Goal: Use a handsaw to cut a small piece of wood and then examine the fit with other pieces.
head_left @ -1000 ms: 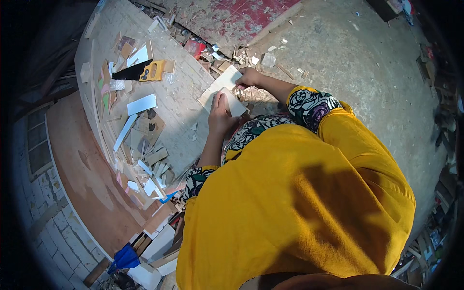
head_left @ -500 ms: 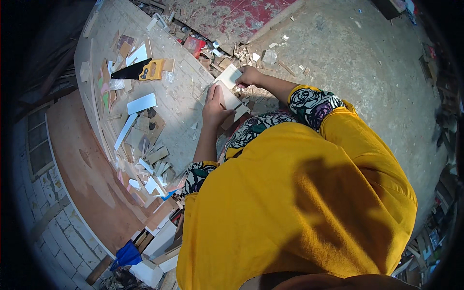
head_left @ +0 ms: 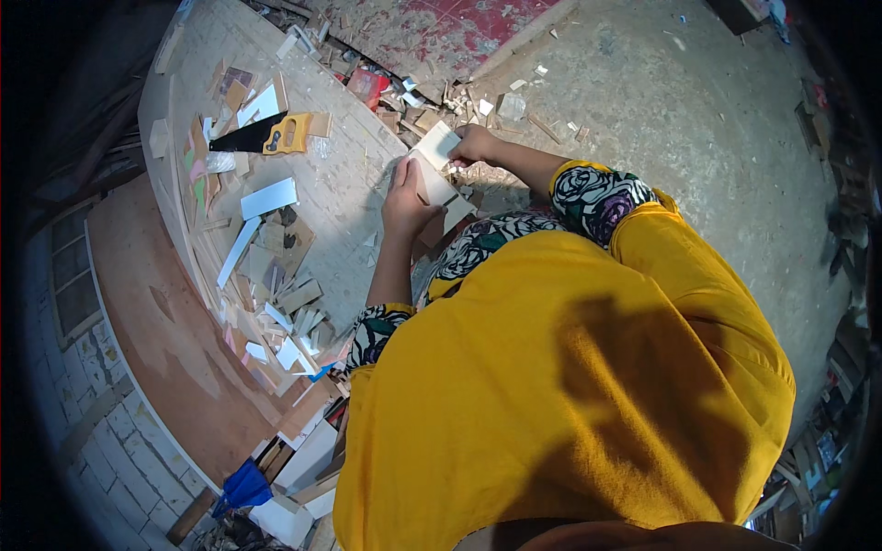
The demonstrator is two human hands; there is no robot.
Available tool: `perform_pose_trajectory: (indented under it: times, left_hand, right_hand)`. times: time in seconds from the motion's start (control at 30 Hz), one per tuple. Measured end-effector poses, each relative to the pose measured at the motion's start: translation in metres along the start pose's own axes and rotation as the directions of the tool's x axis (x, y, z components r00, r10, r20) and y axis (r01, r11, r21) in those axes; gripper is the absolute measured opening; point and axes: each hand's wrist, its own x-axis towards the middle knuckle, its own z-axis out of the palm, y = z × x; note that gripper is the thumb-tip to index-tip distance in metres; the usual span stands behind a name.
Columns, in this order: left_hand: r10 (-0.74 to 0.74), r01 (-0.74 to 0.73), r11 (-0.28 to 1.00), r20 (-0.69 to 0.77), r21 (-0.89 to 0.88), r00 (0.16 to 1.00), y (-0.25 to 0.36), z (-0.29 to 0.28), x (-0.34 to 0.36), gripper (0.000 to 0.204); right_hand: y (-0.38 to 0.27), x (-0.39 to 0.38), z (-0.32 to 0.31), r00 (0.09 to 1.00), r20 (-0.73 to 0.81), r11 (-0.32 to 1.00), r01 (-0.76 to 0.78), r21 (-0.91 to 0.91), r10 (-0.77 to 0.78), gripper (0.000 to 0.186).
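Note:
Near the edge of the wooden work surface (head_left: 344, 197), my left hand (head_left: 406, 207) grips a pale, flat wooden piece (head_left: 438, 188), its fingers stretched along the near-left side and the thumb across it. Against the far end of that piece lies a second pale flat piece (head_left: 435, 144), brightly lit. My right hand (head_left: 474, 147) is closed on this second piece's right edge, fingers bent and pinched. Whether the two pieces are joined cannot be made out. A handsaw (head_left: 287, 133) with a yellow handle and dark blade lies on the surface to the left, apart from both hands.
White strips (head_left: 269, 196) and wood offcuts (head_left: 299, 296) litter the work surface's left side. A reddish-brown board (head_left: 175, 340) stands beyond it by a pale block wall (head_left: 129, 432). Scraps and a red object (head_left: 368, 86) line the far edge. Concrete floor (head_left: 634, 83) stretches right.
Hardly anything differs. My left hand has shifted very slightly left, and both hands keep their hold on the pale pieces.

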Motion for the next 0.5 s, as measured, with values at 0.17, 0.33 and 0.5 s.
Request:
perform_pose_trajectory:
  times: [0.17,0.33,0.5]
  left_hand:
    - [-0.002,0.002,1.0,0.0,-0.009,1.0,-0.001,0.0,-0.001,0.103]
    - [-0.018,0.02,0.994,-0.02,0.106,1.0,-0.006,0.006,0.002,0.104]
    - [-0.025,0.021,0.998,-0.058,-0.063,0.998,-0.015,0.009,0.001,0.103]
  right_hand:
    - [-0.005,-0.003,0.002,1.0,0.015,0.999,-0.02,-0.033,0.02,0.02]
    - [0.0,0.001,-0.001,1.0,0.02,1.0,-0.011,-0.013,0.012,0.021]
    - [0.0,0.003,-0.002,1.0,0.011,1.0,-0.023,0.018,0.023,0.023]
